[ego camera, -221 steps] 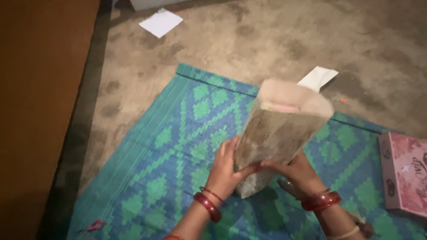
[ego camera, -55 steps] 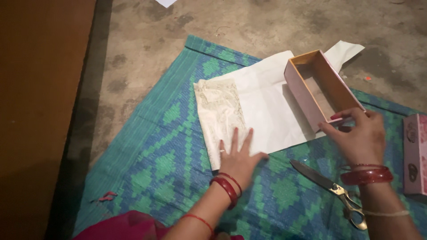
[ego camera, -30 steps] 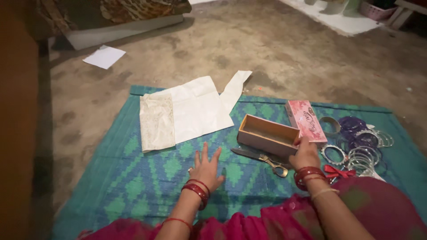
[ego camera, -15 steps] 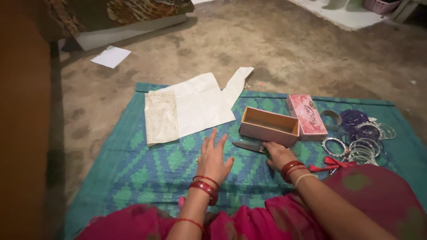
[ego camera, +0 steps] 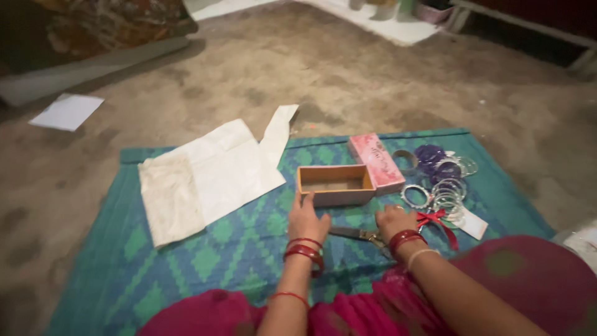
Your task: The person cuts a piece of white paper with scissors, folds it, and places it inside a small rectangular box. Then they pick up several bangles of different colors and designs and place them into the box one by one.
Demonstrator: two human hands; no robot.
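Note:
My left hand (ego camera: 308, 221) lies flat on the green and blue woven mat (ego camera: 205, 261), its fingertips touching the front left corner of an open, empty cardboard box (ego camera: 334, 185). My right hand (ego camera: 393, 222) is curled over the handle end of a pair of scissors (ego camera: 351, 233), which lie on the mat between my two hands with the blade pointing left. The box's pink lid (ego camera: 375, 163) lies against the box on its right. A large sheet of white wrapping paper (ego camera: 214, 174), one patterned edge folded over, is spread on the mat's left part.
Several silver and purple bangles (ego camera: 443, 180) lie in a heap right of the lid, with a red ribbon bow (ego camera: 435, 219) and a white tag (ego camera: 472, 225) in front of them. A loose white sheet (ego camera: 67, 112) lies on the bare floor at far left. My pink garment covers the near edge.
The view has swung right. My left hand moved up to the box corner. My right hand stays on the scissors, which now lie farther from the box.

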